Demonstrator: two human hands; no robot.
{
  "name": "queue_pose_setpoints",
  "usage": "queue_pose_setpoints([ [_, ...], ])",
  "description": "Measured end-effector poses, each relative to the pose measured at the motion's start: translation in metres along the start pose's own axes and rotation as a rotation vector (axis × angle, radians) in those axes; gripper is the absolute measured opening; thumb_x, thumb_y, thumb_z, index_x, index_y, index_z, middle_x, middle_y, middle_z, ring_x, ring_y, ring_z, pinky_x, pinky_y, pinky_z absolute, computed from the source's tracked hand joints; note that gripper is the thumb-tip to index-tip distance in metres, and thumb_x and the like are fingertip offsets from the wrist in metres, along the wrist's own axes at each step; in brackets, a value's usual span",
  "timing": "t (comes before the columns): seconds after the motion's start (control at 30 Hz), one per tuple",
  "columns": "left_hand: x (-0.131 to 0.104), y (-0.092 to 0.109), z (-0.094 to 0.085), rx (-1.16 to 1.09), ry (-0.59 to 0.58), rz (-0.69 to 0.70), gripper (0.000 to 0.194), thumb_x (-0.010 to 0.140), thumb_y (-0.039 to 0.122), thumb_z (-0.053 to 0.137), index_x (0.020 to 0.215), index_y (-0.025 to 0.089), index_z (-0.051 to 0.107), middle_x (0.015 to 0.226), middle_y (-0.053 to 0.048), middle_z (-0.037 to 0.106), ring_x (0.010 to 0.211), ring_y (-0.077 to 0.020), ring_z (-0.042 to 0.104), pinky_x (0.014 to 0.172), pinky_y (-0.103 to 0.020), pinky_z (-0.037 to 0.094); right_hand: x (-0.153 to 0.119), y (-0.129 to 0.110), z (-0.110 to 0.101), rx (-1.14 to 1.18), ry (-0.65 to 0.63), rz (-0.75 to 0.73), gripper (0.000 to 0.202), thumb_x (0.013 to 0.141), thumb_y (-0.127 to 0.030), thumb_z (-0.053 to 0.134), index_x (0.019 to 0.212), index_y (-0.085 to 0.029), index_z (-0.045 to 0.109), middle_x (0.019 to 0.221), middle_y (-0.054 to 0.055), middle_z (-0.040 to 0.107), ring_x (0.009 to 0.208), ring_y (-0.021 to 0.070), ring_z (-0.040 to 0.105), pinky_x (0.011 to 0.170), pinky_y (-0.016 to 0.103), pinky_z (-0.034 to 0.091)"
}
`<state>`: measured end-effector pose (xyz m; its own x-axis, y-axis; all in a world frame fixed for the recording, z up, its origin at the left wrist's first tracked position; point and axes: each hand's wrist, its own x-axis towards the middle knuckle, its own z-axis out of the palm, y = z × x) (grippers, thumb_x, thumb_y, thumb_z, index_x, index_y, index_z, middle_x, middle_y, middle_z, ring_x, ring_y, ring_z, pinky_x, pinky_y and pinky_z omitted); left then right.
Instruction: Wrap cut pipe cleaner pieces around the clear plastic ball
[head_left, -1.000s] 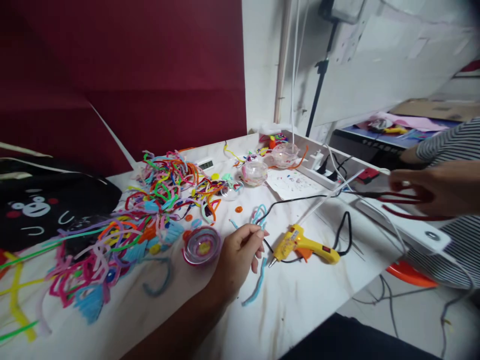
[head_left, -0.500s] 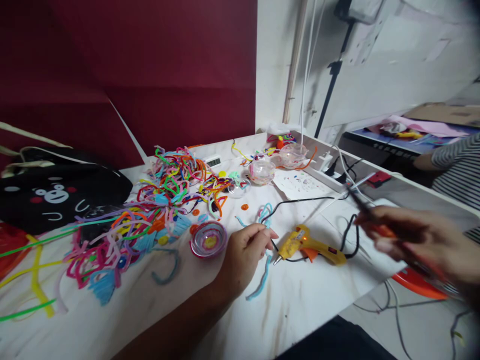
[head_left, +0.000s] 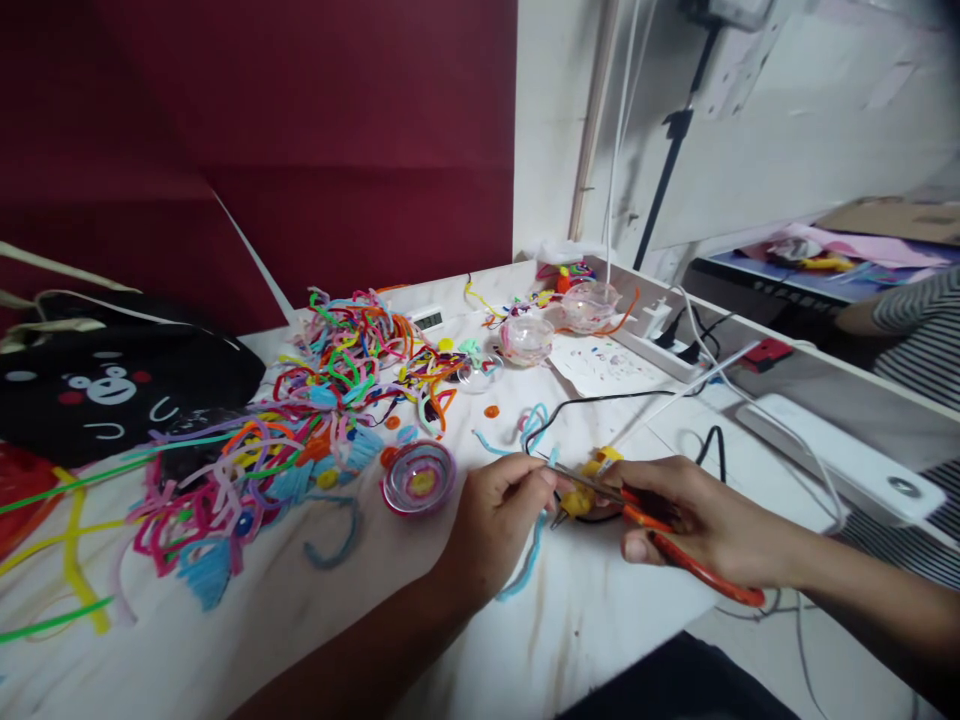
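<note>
My left hand (head_left: 484, 525) is closed in a pinch on a light blue pipe cleaner (head_left: 528, 565), whose tail hangs down onto the table. In my right hand (head_left: 701, 515) is a pair of scissors (head_left: 716, 578) with orange handles. Their blades point left and reach to the left fingertips; whether they touch the pipe cleaner is hidden. Behind the blades lies a yellow glue gun (head_left: 579, 502), mostly covered by my right hand. A loop of light blue pipe cleaner (head_left: 534, 415) lies just beyond my left hand.
A large tangle of coloured pipe cleaners (head_left: 352, 350) spreads over the table's left side. A round clear dish (head_left: 418, 480) sits left of my hand. Clear bowls (head_left: 525, 340) stand farther back. A power strip (head_left: 667, 350), cables and a white device (head_left: 840, 455) lie right. Another person's striped sleeve (head_left: 915, 300) shows.
My right hand has swung left and in with the scissors, bringing the blades to my left fingertips and covering the glue gun. My left hand has hardly moved.
</note>
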<state>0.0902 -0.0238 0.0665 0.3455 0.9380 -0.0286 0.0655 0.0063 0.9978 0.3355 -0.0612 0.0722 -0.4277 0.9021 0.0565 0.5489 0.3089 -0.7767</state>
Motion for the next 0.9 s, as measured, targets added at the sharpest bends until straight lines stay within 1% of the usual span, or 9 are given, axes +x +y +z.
queue_pose_setpoints([
  [0.07, -0.001, 0.001, 0.001, 0.004, -0.006, -0.023, 0.033, 0.082, 0.047, 0.068, 0.061, 0.022, 0.068, 0.067, -0.005, 0.070, 0.069, -0.0201, 0.060, 0.063, -0.031, 0.044, 0.004, -0.003, 0.002, 0.063, -0.040, 0.029, 0.048, 0.093, -0.068, 0.079, 0.097, -0.020, 0.078, 0.078, 0.001, 0.068, 0.065, 0.0163, 0.055, 0.058, 0.025, 0.045],
  [0.13, -0.001, 0.002, 0.002, 0.003, -0.002, -0.042, 0.036, 0.082, 0.050, 0.069, 0.058, 0.022, 0.065, 0.070, -0.007, 0.073, 0.070, -0.0210, 0.060, 0.062, -0.031, 0.044, 0.007, -0.004, 0.004, 0.086, -0.050, 0.046, 0.044, 0.093, -0.064, 0.080, 0.097, -0.020, 0.077, 0.080, 0.001, 0.068, 0.066, 0.0165, 0.054, 0.060, 0.026, 0.044],
  [0.2, -0.001, 0.002, 0.002, 0.013, 0.003, -0.055, 0.036, 0.081, 0.051, 0.070, 0.059, 0.023, 0.067, 0.071, -0.008, 0.074, 0.070, -0.0215, 0.060, 0.063, -0.032, 0.045, 0.009, -0.005, 0.005, 0.086, -0.046, 0.042, 0.042, 0.092, -0.063, 0.080, 0.096, -0.022, 0.077, 0.078, 0.000, 0.068, 0.066, 0.0169, 0.054, 0.060, 0.027, 0.045],
  [0.3, -0.001, 0.003, 0.001, 0.035, 0.002, -0.050, 0.032, 0.080, 0.049, 0.067, 0.064, 0.022, 0.073, 0.066, -0.005, 0.069, 0.068, -0.0207, 0.059, 0.066, -0.033, 0.047, 0.011, -0.005, 0.006, 0.073, -0.033, 0.022, 0.041, 0.092, -0.062, 0.081, 0.093, -0.021, 0.076, 0.074, -0.001, 0.065, 0.064, 0.0159, 0.053, 0.059, 0.026, 0.043],
  [0.4, -0.001, 0.004, 0.000, 0.048, -0.009, -0.031, 0.031, 0.081, 0.046, 0.064, 0.066, 0.021, 0.076, 0.061, -0.002, 0.062, 0.065, -0.0191, 0.056, 0.069, -0.033, 0.047, 0.013, -0.006, 0.006, 0.057, -0.040, 0.022, 0.044, 0.095, -0.063, 0.078, 0.091, -0.020, 0.074, 0.073, -0.001, 0.064, 0.064, 0.0146, 0.051, 0.058, 0.025, 0.041],
  [0.47, -0.001, 0.004, 0.000, 0.052, -0.008, -0.029, 0.031, 0.080, 0.044, 0.064, 0.064, 0.021, 0.075, 0.061, -0.002, 0.063, 0.064, -0.0187, 0.056, 0.068, -0.033, 0.047, 0.014, -0.005, 0.008, 0.049, -0.044, 0.034, 0.047, 0.096, -0.066, 0.076, 0.088, -0.020, 0.071, 0.071, -0.002, 0.061, 0.062, 0.0138, 0.049, 0.057, 0.024, 0.040],
  [0.6, -0.002, 0.004, 0.000, 0.055, -0.008, -0.038, 0.030, 0.080, 0.045, 0.065, 0.060, 0.023, 0.072, 0.062, -0.004, 0.067, 0.065, -0.0203, 0.057, 0.065, -0.033, 0.046, 0.016, -0.004, 0.012, 0.048, -0.023, 0.042, 0.050, 0.093, -0.066, 0.081, 0.077, -0.023, 0.060, 0.063, -0.005, 0.051, 0.057, 0.0129, 0.042, 0.054, 0.025, 0.035],
  [0.77, 0.000, 0.002, 0.000, 0.040, -0.034, -0.039, 0.030, 0.080, 0.045, 0.065, 0.064, 0.022, 0.074, 0.060, -0.002, 0.060, 0.065, -0.0197, 0.056, 0.066, -0.033, 0.045, 0.018, -0.002, 0.019, 0.133, -0.020, 0.027, 0.046, 0.095, -0.060, 0.078, 0.075, -0.026, 0.055, 0.061, -0.005, 0.052, 0.054, 0.0138, 0.041, 0.052, 0.028, 0.036],
  [0.9, 0.000, 0.001, -0.001, 0.035, -0.039, -0.024, 0.030, 0.083, 0.044, 0.065, 0.067, 0.022, 0.077, 0.060, 0.000, 0.056, 0.064, -0.0186, 0.053, 0.066, -0.033, 0.043, 0.019, 0.001, 0.021, 0.112, 0.019, -0.019, 0.046, 0.096, -0.057, 0.078, 0.075, -0.026, 0.052, 0.060, -0.005, 0.050, 0.053, 0.0131, 0.037, 0.052, 0.029, 0.034],
])
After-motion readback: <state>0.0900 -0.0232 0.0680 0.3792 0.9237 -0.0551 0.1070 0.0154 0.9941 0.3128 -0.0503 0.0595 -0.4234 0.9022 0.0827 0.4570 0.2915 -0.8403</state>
